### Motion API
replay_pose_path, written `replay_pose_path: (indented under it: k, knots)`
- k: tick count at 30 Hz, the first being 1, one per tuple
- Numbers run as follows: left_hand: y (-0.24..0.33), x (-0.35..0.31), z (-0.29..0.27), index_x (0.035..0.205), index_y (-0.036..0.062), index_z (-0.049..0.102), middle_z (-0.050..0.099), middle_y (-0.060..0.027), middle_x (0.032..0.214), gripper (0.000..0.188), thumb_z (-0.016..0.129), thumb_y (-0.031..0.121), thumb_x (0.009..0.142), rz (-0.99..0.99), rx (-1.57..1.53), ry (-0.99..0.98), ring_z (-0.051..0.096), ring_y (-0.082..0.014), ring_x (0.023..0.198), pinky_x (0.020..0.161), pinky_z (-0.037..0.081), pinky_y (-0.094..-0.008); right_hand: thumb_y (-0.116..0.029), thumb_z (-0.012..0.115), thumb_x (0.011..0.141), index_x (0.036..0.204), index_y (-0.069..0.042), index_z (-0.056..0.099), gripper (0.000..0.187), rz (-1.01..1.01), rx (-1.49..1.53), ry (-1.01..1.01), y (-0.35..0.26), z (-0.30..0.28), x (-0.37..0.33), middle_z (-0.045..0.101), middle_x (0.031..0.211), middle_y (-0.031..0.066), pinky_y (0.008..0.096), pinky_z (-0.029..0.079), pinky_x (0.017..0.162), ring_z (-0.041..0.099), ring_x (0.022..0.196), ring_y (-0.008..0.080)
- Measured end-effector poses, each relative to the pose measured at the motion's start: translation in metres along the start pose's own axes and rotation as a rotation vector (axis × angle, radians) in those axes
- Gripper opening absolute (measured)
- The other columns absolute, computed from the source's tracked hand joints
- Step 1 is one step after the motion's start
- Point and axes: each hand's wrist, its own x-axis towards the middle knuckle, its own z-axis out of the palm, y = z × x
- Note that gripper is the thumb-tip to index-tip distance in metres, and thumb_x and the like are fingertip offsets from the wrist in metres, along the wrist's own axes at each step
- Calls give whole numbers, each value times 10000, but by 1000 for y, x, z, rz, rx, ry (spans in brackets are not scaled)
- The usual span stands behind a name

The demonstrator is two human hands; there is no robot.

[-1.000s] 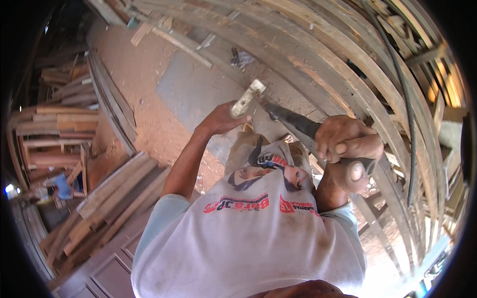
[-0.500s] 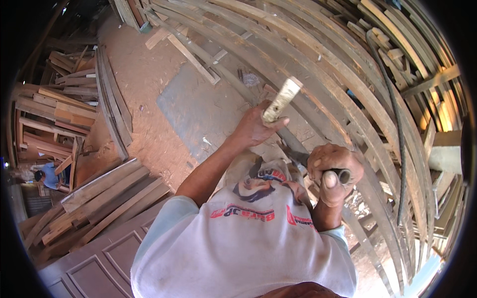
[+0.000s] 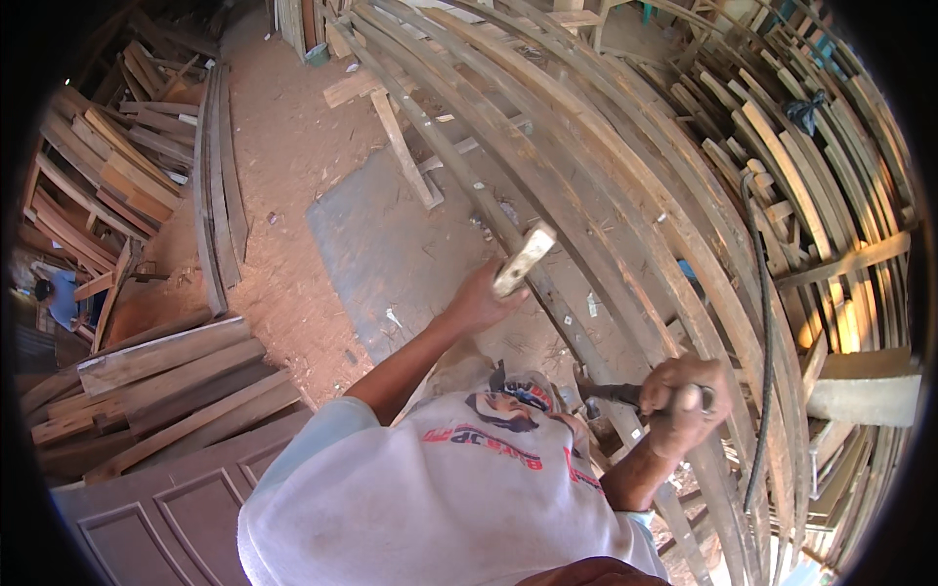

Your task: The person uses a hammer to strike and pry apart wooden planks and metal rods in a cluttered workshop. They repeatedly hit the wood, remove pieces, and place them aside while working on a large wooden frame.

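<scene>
Chisel [image 3: 523, 261], pale worn wood, left hand [image 3: 481, 301] gripping

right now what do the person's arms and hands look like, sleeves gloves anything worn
Both arms are bare from the short pale blue-grey sleeves of a white T-shirt with a printed red and dark picture on its front down to the fingers. The left hand and the right hand wear no gloves, and no watch, ring or bracelet shows. The forearms look lean and dusty.

Sawdust floor [image 3: 283, 195], stacked planks [image 3: 147, 381]
</scene>
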Motion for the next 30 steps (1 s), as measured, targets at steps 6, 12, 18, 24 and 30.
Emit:
replay_pose_path:
  k: [6,12,18,24,30]
  knots:
    - [-197,-30,-25,1306,-29,541,685,-327,1138,694,796,428,850,-184,109,22,670,-473,1104,928,539,-483,-328,583,1047,922,10,535,364,-365,47,-53,0,52,67,456,576,65,281,395,346,474,427,144]
    - [-399,-87,-12,1155,-42,718,720,-268,1158,673,797,500,763,-655,218,-158,700,-410,1090,914,564,-478,-292,558,1037,864,-18,542,325,-420,-220,107,81,79,128,471,584,82,286,361,403,440,458,140]
    - [-505,-192,-18,1060,-27,756,768,-182,942,620,919,460,711,-960,-117,-170,744,-275,828,756,583,-401,-292,681,980,902,-24,567,301,-106,-268,426,158,114,164,532,585,63,293,381,459,480,496,134]
    - [-485,-112,-102,1004,2,707,713,-108,816,451,852,394,834,-765,-153,-15,671,-204,683,637,534,-376,-335,646,1033,893,-10,557,364,-230,-368,371,165,126,188,538,607,57,272,378,449,479,486,110]
    - [-361,26,-169,1112,18,605,607,-16,860,345,751,287,953,-348,-384,508,546,-134,728,660,473,-307,-266,679,1007,876,-18,599,292,-159,-400,352,174,144,203,566,647,19,248,377,478,495,519,74]
